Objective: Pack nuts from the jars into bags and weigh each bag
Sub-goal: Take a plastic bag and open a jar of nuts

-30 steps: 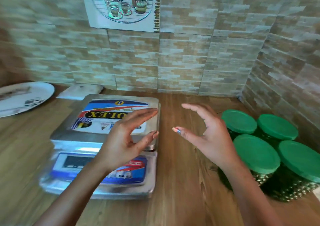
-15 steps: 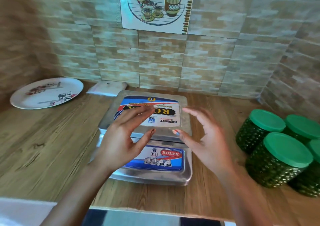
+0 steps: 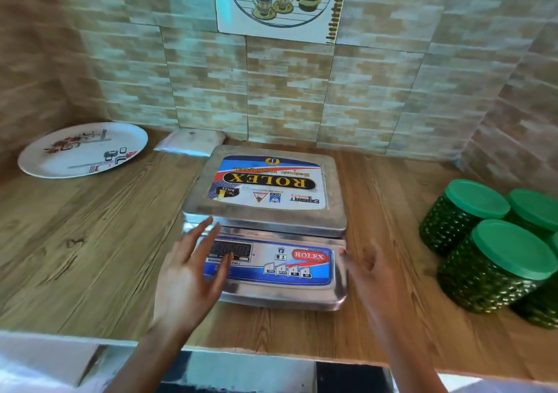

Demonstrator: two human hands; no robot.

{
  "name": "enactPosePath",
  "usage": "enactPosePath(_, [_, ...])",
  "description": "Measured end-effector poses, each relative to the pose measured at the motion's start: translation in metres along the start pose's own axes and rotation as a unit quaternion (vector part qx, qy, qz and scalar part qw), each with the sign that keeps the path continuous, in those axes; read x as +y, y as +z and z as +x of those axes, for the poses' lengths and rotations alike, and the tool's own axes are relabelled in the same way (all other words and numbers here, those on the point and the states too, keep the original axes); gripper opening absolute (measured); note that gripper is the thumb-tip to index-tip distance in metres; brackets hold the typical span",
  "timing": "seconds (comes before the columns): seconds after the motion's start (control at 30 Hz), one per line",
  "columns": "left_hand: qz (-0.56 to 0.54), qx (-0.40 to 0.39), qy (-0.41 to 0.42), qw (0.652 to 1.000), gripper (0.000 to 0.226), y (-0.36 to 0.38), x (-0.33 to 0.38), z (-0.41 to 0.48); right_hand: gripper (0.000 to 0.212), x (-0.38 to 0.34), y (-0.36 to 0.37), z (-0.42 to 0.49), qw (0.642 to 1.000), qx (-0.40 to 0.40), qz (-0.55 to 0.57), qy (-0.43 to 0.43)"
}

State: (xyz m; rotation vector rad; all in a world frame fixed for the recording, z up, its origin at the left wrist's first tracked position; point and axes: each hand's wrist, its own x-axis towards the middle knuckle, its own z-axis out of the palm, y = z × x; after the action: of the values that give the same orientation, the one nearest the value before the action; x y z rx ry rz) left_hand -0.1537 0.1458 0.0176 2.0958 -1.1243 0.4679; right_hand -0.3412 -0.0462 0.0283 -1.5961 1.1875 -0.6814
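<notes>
the wooden counter (image 3: 90, 257) carries everything. at its middle sits the steel rolex weighing scale (image 3: 271, 225), platform bare, front panel turned to the person. the green-lidded jars (image 3: 495, 275) stand clustered at the right, well apart from the scale, every lid on, so no nuts are out yet. a patterned plate (image 3: 83, 149) lies far left. a white packet (image 3: 191, 142) rests by the wall just behind the scale's back left corner; it may be the bags, though the view is too soft to say.

the left hand (image 3: 187, 281) is at the scale's left front, fingers straight and spread, tips over the end of the display window (image 3: 238, 249). the right hand (image 3: 377, 281) is beside the right front corner, fingers relaxed and slightly apart. neither holds anything.

this looks like readying the scale. to do it well: square it flat on the counter, keep both hands off the platform, switch it on at the front buttons, and let it settle at zero before any bag goes on. no lit digits show in the window.
</notes>
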Motion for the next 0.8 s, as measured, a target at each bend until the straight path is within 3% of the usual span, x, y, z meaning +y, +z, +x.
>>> enactPosePath(0.13, [0.033, -0.034, 0.029, 0.998, 0.047, 0.017, -0.036, -0.032, 0.065, 0.033, 0.025, 0.008, 0.988, -0.026, 0.088, 0.122])
enactPosePath(0.37, [0.047, -0.092, 0.089, 0.991, 0.057, 0.024, -0.068, -0.055, 0.037, 0.042, 0.037, 0.008, 0.979, -0.041, 0.139, 0.141])
enactPosePath(0.7, [0.035, -0.140, 0.072, 0.987, 0.058, 0.022, -0.067, -0.054, 0.045, 0.043, 0.039, 0.005, 0.984, 0.007, 0.092, 0.153])
enactPosePath(0.8, [0.035, -0.142, 0.081, 0.986, 0.059, 0.021, -0.068, -0.054, 0.058, 0.043, 0.041, 0.002, 0.987, 0.013, 0.083, 0.139])
